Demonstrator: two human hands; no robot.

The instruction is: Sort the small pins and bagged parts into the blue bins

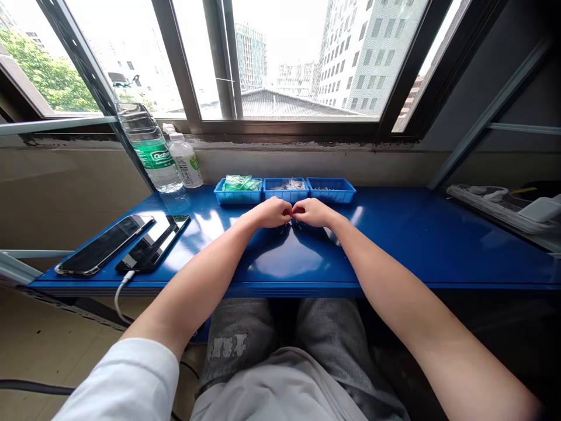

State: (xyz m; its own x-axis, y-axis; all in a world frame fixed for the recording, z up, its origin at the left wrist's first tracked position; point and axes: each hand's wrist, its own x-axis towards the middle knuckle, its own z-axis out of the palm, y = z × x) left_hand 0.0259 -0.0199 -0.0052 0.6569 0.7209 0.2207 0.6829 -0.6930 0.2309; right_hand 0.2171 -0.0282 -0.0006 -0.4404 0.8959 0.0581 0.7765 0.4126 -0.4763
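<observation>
My left hand (275, 212) and my right hand (312, 212) meet at the fingertips over the blue table (394, 245), just in front of three blue bins. Fingers of both hands are pinched together, and whatever lies between them is too small to make out. Thin, short marks show just below the fingertips, unclear whether objects or reflections. Green packets (241, 183) fill the left bin (239, 199). Clear or grey small pieces (293, 185) lie in the middle bin (286, 194). Small dark parts (326, 189) are in the right bin (337, 197).
Two phones (105, 244) (153, 242) lie at the table's left, one with a white cable (117, 301). A large water bottle (153, 155) and a smaller bottle (187, 164) stand at the back left. A clear tray (495, 204) with white items sits at the right.
</observation>
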